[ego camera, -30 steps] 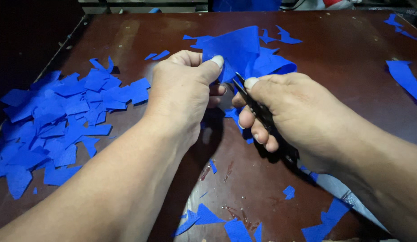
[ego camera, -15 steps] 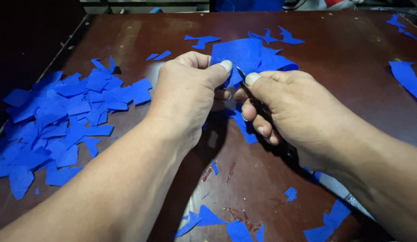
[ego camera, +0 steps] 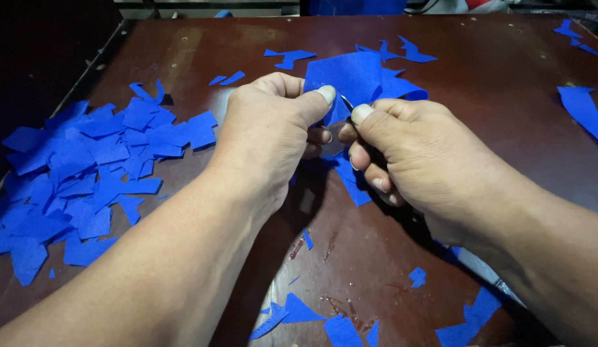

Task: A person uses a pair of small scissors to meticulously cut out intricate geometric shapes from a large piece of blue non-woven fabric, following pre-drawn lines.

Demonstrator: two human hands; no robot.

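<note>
Dark brown worktop (ego camera: pixel 183 51) carries everything. Near its far middle, a blue fabric sheet (ego camera: pixel 353 74) is pinched by the left hand (ego camera: pixel 273 132), thumb on top. Right hand (ego camera: pixel 414 157) is closed round scissors (ego camera: pixel 346 101), tips touching the sheet. Cut blue pieces (ego camera: pixel 87 173) pile at left; scraps (ego camera: pixel 299 315) lie near.
</note>
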